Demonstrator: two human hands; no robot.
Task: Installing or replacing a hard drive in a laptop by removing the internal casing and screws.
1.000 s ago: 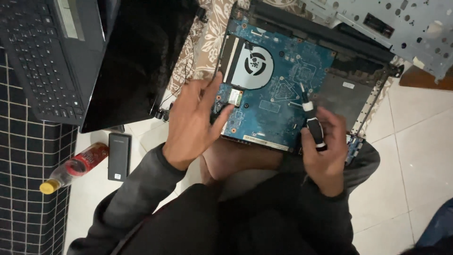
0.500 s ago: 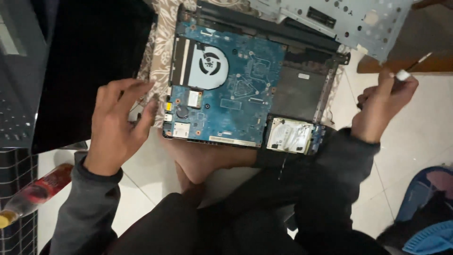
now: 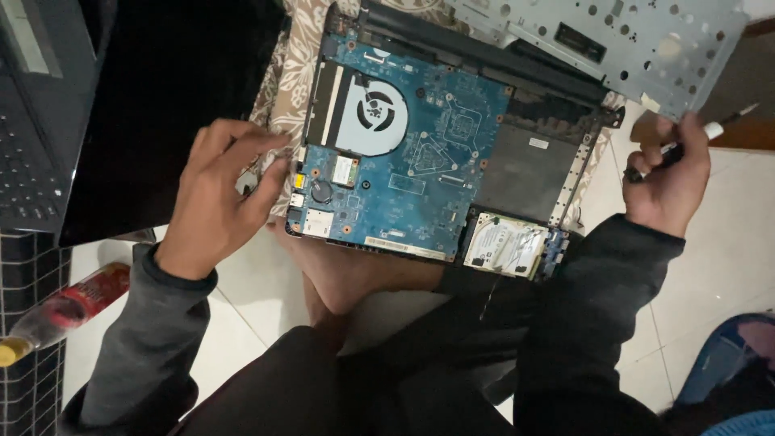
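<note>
An opened laptop base (image 3: 533, 165) lies in front of me, its blue circuit board (image 3: 420, 161) and round fan (image 3: 373, 111) bare. A silver hard drive (image 3: 504, 244) sits at its near right corner. My left hand (image 3: 218, 198) hovers at the board's left edge, fingers spread, holding nothing. My right hand (image 3: 670, 173) is off to the right of the base, closed around a small screwdriver (image 3: 710, 129) with a white collar, tip pointing up and right.
A grey metal cover plate (image 3: 630, 48) with several holes lies behind the base. A black laptop lid (image 3: 153, 89) and keyboard (image 3: 32, 145) sit at the left. A plastic bottle with a red label (image 3: 60, 311) lies on the white tiled floor (image 3: 726, 266).
My right hand left the board with the screwdriver and swung out to the right. My left hand lifted off the board and drew back to its left edge.
</note>
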